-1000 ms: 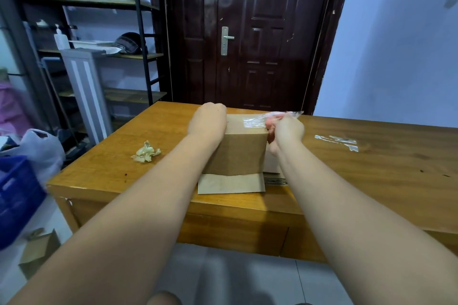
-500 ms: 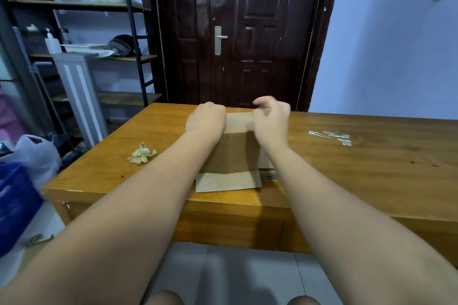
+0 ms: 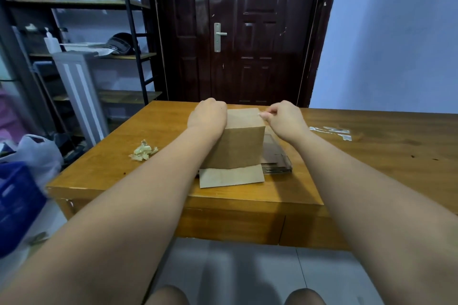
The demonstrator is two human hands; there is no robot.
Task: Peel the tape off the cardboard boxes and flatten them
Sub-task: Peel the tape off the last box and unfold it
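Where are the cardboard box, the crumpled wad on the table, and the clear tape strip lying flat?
cardboard box [image 3: 238, 148]: head view, its near side face.
crumpled wad [image 3: 143, 150]: head view, its middle.
clear tape strip [image 3: 332, 130]: head view, middle of the strip.

Left hand [image 3: 208, 116]: fingers hidden beyond the far top edge of the cardboard box [image 3: 238, 146]. Right hand [image 3: 285, 119]: fingertips [image 3: 263, 114] meet at the box's top right corner (whatever they pinch is too small to tell). Flattened cardboard [image 3: 276, 156] is partly hidden behind the box. Blue crate [image 3: 14, 205] is blurred and cut off by the left edge.
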